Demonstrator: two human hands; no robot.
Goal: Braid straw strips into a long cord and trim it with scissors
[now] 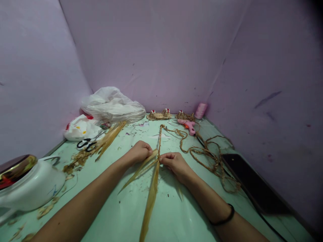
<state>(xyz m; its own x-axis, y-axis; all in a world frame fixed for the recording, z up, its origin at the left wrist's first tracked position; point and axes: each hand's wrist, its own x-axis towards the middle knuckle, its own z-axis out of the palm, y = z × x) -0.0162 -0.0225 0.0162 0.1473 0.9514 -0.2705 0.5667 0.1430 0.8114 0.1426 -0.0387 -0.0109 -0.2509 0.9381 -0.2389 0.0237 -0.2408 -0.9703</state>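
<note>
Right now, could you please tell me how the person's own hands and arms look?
The left hand and right hand are bare, without gloves, and no sleeves show. A thin black band circles the right forearm; the left forearm shows none.

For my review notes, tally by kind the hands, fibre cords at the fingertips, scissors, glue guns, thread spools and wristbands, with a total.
Hands: 2 (left hand, right hand)
Fibre cord: 1
Scissors: 1 pair
Glue gun: 1
Thread spool: 1
Wristband: 1
Total: 7
</note>
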